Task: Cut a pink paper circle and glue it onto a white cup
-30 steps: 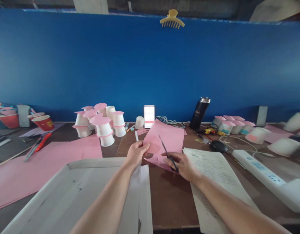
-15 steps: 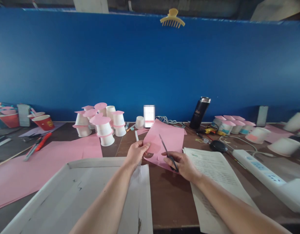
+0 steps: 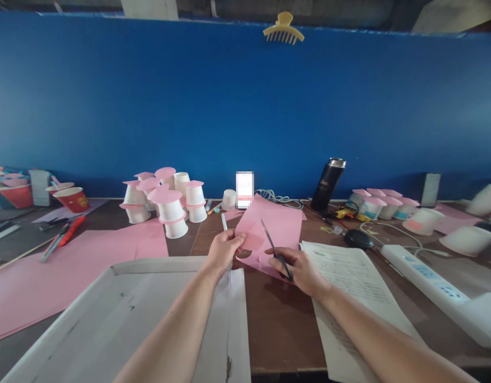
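Scissors at the Ready Over a Pink Sheet

Head view: A person grips pink paper point(image 3: 285, 221) in the left hand point(image 3: 222, 250), thumb pressed over fingers, at the middle of a brown table point(image 3: 281, 324). The right hand point(image 3: 303, 270) is curled around the dark handles of scissors point(image 3: 268, 234), their tip pointing far and slightly left across the sheet; whether the blades are parted cannot be told. A gap shows in the paper's near left part.

The blade lies near the left thumb, so a slip or a hasty turn of the sheet could nick skin. Held at one side, the paper could flex and pull a cut off line, or tear at the gap. To the right, printed pages point(image 3: 349, 282) lie under the right forearm; a sweep of that arm could drag them toward the near edge.
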Demonstrator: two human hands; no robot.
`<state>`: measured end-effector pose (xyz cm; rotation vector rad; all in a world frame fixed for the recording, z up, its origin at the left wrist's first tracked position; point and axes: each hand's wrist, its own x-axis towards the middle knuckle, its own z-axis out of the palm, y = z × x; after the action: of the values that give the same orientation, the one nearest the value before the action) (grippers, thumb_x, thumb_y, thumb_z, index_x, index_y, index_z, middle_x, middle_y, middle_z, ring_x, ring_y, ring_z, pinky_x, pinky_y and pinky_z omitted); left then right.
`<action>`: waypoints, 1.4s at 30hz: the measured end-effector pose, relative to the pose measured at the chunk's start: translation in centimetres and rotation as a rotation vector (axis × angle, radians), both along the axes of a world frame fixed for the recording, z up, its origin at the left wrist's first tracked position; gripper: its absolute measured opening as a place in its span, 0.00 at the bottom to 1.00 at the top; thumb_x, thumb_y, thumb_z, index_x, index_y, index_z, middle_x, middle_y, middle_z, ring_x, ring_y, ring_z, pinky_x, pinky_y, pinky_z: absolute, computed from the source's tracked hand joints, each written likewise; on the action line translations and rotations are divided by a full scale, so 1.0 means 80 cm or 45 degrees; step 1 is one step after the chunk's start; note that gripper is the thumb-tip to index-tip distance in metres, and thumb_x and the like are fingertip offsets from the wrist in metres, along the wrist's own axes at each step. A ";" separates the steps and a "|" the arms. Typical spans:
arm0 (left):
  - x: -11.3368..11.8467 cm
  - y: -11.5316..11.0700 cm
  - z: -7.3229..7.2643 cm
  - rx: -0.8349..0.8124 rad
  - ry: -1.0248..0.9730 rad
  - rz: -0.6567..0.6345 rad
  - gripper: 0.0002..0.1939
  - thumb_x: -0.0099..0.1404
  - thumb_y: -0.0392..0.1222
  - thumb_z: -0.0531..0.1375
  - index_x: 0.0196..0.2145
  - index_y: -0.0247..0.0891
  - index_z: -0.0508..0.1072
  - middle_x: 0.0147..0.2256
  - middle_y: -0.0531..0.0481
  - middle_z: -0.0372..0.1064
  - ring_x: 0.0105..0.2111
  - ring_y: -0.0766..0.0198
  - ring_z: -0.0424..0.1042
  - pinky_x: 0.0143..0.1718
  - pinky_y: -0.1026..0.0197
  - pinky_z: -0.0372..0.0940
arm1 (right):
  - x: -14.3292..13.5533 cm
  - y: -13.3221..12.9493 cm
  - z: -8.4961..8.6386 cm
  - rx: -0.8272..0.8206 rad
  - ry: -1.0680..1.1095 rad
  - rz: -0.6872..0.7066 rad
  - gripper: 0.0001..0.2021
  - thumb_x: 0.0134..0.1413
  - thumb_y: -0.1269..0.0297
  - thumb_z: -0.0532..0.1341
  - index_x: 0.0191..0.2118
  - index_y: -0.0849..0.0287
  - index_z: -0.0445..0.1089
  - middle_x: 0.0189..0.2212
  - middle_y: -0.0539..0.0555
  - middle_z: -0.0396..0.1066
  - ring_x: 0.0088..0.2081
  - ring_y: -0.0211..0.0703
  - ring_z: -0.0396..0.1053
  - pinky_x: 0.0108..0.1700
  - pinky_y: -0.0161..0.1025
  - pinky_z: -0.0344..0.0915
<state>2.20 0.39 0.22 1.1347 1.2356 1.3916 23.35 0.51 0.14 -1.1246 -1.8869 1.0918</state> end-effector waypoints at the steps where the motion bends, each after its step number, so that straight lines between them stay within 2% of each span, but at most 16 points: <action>1: 0.000 0.000 0.000 0.004 0.009 0.000 0.18 0.51 0.54 0.64 0.28 0.33 0.73 0.20 0.53 0.62 0.19 0.70 0.59 0.21 0.67 0.55 | 0.000 0.000 -0.001 0.001 -0.001 -0.003 0.23 0.48 0.48 0.62 0.43 0.63 0.74 0.18 0.47 0.59 0.21 0.33 0.54 0.23 0.32 0.52; 8: -0.002 0.002 -0.004 0.029 0.040 -0.002 0.17 0.53 0.53 0.63 0.29 0.34 0.73 0.20 0.53 0.62 0.20 0.70 0.60 0.23 0.67 0.56 | 0.000 0.000 -0.002 -0.003 -0.002 0.000 0.24 0.48 0.48 0.62 0.43 0.64 0.74 0.19 0.48 0.60 0.22 0.33 0.55 0.23 0.32 0.54; 19: -0.001 0.000 -0.001 0.016 0.013 0.043 0.17 0.50 0.52 0.65 0.28 0.34 0.75 0.20 0.52 0.65 0.19 0.68 0.61 0.23 0.65 0.56 | 0.002 0.001 -0.002 -0.027 -0.005 0.012 0.23 0.49 0.50 0.62 0.45 0.62 0.73 0.19 0.47 0.61 0.22 0.33 0.56 0.24 0.33 0.54; 26: -0.001 0.001 -0.003 0.022 0.037 0.012 0.16 0.51 0.52 0.64 0.29 0.34 0.75 0.20 0.52 0.65 0.19 0.69 0.60 0.23 0.65 0.57 | 0.003 0.000 -0.002 0.001 -0.026 0.000 0.22 0.50 0.48 0.61 0.43 0.62 0.74 0.19 0.47 0.61 0.22 0.34 0.55 0.24 0.33 0.53; 33: -0.001 0.001 -0.003 0.001 -0.023 0.019 0.17 0.49 0.52 0.65 0.28 0.35 0.74 0.19 0.53 0.64 0.19 0.70 0.61 0.22 0.66 0.56 | 0.003 0.002 -0.004 0.018 -0.018 -0.004 0.23 0.49 0.48 0.62 0.44 0.62 0.74 0.17 0.46 0.60 0.21 0.33 0.55 0.23 0.33 0.53; 38: -0.001 0.001 -0.001 0.003 -0.036 0.035 0.17 0.49 0.52 0.65 0.29 0.36 0.73 0.20 0.54 0.64 0.18 0.70 0.61 0.21 0.67 0.56 | 0.002 0.005 -0.007 0.049 0.020 -0.068 0.22 0.49 0.48 0.61 0.41 0.62 0.75 0.19 0.48 0.64 0.22 0.34 0.58 0.25 0.33 0.55; 42: -0.001 0.000 0.002 -0.005 -0.150 0.020 0.15 0.51 0.51 0.65 0.29 0.36 0.71 0.21 0.56 0.63 0.19 0.73 0.59 0.21 0.68 0.55 | 0.001 0.007 -0.008 0.030 0.052 -0.092 0.22 0.48 0.48 0.62 0.41 0.63 0.74 0.21 0.49 0.66 0.24 0.36 0.60 0.27 0.34 0.57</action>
<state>2.09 0.38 0.35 1.0271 1.1650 1.4464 23.42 1.04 -0.48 -1.1404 -1.8090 1.0421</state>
